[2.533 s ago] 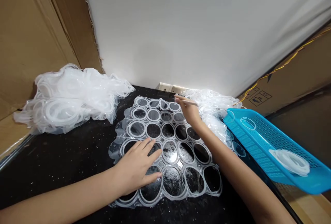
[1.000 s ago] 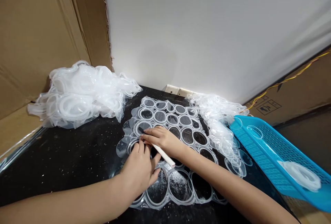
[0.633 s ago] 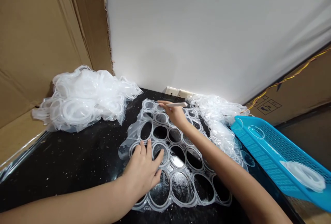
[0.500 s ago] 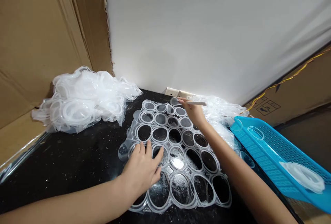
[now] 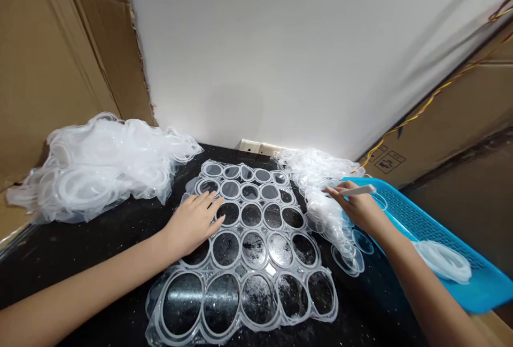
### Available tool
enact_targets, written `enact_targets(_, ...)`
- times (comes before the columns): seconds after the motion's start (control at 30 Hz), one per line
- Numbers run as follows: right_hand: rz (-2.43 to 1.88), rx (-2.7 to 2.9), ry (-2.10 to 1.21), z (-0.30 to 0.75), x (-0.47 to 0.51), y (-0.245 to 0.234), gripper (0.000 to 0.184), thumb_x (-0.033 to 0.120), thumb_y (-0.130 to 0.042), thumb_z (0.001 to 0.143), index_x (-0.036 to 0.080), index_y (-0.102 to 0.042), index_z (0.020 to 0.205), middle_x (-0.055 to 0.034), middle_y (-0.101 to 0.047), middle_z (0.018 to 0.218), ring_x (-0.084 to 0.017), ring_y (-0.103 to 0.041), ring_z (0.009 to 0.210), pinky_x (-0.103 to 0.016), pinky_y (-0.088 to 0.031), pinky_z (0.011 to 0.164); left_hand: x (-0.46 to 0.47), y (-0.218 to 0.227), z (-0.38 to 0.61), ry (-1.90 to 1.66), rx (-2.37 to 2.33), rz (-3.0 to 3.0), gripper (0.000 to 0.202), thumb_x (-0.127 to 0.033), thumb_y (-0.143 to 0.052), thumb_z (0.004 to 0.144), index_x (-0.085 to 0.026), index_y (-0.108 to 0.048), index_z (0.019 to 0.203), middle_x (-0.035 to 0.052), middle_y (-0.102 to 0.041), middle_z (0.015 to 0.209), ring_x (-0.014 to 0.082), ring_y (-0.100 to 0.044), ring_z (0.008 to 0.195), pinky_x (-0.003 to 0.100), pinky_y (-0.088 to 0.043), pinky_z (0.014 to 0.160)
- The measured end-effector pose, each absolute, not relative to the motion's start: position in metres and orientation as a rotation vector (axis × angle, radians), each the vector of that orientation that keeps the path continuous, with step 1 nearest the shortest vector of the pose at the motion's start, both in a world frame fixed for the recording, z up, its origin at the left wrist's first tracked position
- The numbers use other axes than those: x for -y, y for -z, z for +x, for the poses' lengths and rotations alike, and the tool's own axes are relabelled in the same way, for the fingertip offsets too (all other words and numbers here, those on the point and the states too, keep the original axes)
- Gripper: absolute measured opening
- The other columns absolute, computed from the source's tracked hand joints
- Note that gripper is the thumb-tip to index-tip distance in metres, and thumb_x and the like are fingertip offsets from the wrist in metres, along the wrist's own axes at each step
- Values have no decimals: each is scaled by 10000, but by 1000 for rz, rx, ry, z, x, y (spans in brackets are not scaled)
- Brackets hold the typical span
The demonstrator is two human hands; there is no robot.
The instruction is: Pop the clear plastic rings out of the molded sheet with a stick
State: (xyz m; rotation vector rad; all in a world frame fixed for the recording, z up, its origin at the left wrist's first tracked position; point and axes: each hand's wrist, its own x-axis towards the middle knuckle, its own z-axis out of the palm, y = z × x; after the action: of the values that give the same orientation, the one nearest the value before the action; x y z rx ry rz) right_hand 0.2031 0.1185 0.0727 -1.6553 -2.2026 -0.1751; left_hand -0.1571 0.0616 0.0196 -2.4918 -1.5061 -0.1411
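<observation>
A clear plastic sheet [image 5: 236, 229] with rows of large round and oval openings or clear rounds, edged by pale rings, lies on the black speckled worktop. My left hand [image 5: 195, 221] rests on the sheet's left side, fingers spread and holding nothing. To the right, my right hand [image 5: 360, 205] closes round a slim tool with a pale grey handle [image 5: 363, 191]; the tool's working end is hidden by the fingers. Below and beside that hand sits a heap of clear plastic rings or discs [image 5: 320, 176]. I cannot make out whether the hand touches the heap.
A larger heap of ringed plastic sheets [image 5: 108, 160] stands at the left by a cardboard panel [image 5: 80, 31]. At the right is a blue perforated basket [image 5: 481, 288] with a bundle of pale plastic [image 5: 444, 261]. White sockets [image 5: 258, 147] sit against the wall behind.
My right hand has moved right from the sheet's far edge to the heap, still with the tool. My left hand lies farther up the sheet's left side. The view has shifted.
</observation>
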Motion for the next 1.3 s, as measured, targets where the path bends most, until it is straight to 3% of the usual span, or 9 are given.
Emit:
enact_targets(0.1,-1466,2146,-240,158,-124,-85,523,527,-312,870,164,-687,905,-108,-638,809,-199,-592,725,-316,-471,636,-63,-12,-156,105,1475,-2494,387,-308,-414,879,-112,-521,1194,153,-553,1222,265,-495,1143,387,-391,904)
enact_targets(0.27,-1150,2153,-1020,59,-141,-72,344,435,-465,845,187,-678,953,-79,-677,886,-169,-606,784,-296,-492,714,-60,-10,-159,81,1452,-2458,406,-360,-410,881,-141,-522,1204,148,-547,1229,271,-492,1145,394,-395,897)
enact_targets(0.33,-1028,2166,-1152,25,-151,-59,306,386,-497,840,157,-678,933,-73,-683,886,-168,-606,854,-295,-470,804,-59,-11,-159,75,1454,-2438,411,-378,-414,879,-143,-535,1194,159,-555,1216,283,-499,1134,408,-394,893)
enact_targets(0.43,-944,2215,-1257,-9,-165,-41,285,321,-487,854,117,-667,938,-60,-689,810,-159,-619,823,-272,-479,768,-57,-12,-157,72,1471,-2416,416,-392,-428,872,-146,-544,1187,165,-580,1180,287,-523,1099,411,-400,881)
enact_targets(1.07,-861,2409,-1092,-20,-171,-27,309,316,-459,868,89,-662,924,-76,-682,772,-166,-634,760,-251,-489,694,-58,-9,-154,63,1547,-2432,433,-400,-444,865,-144,-525,1205,173,-554,1210,302,-495,1127,423,-388,896)
enact_targets(1.3,-646,2626,-723,-20,-156,-21,256,208,-460,870,96,-630,1024,-148,-612,1059,-195,-579,947,-316,-435,846,-60,-18,-155,47,1573,-2504,391,-373,-426,878,-111,-555,1139,182,-596,1114,289,-517,1079,408,-417,843)
